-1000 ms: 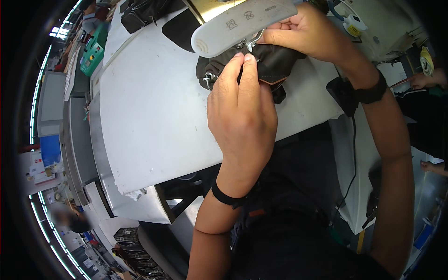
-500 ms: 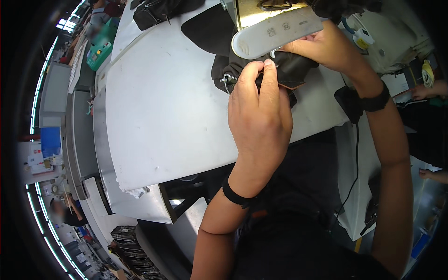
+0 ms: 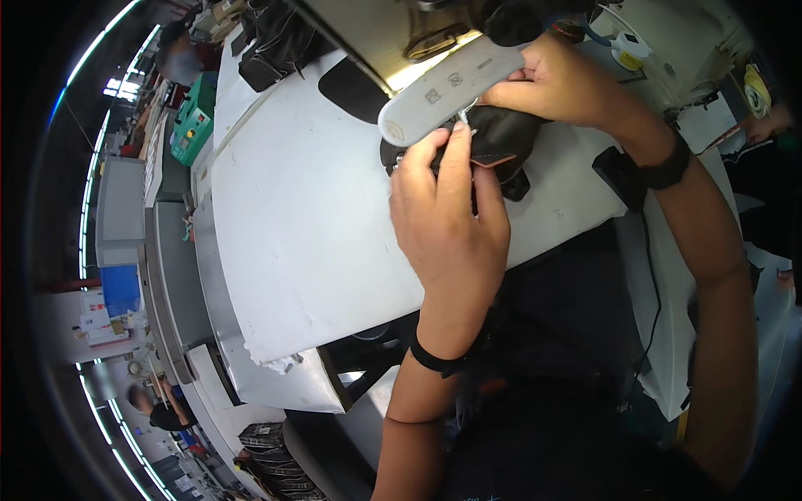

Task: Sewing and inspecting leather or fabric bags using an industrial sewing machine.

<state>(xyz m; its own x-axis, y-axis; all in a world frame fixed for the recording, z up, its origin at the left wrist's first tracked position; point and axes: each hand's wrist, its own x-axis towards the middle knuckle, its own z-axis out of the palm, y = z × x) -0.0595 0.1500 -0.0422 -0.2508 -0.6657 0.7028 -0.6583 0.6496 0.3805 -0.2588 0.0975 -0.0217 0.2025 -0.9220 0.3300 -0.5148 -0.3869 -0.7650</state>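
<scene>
A dark fabric bag [image 3: 514, 134] with a zip and a tan-edged seam lies under the sewing machine's pale grey guard [image 3: 418, 104]. My left hand [image 3: 451, 221] presses its bent fingers onto the bag, index and middle fingertips beside a small metal part [image 3: 464, 113] at the guard's lower edge; its thumb is lower on the fabric. Right of that, my right hand [image 3: 560, 83] grips the bag close to the guard, thumb pointing left, other fingers curled and partly hidden. What exactly lies under the fingertips is too small to make out.
The white worktable [image 3: 309, 242] extends left and toward me. Black bags [image 3: 267, 58] sit at its back left, near a green machine [image 3: 192, 121]. A black device [image 3: 610, 175] with a cable is at the right edge. Co-workers appear at upper left [image 3: 175, 54], lower left [image 3: 163, 405] and far right [image 3: 760, 125].
Both hands stay on the bag beside the guard, with only slight finger shifts. The whole view has shifted; the co-worker at lower left has an arm more visible now.
</scene>
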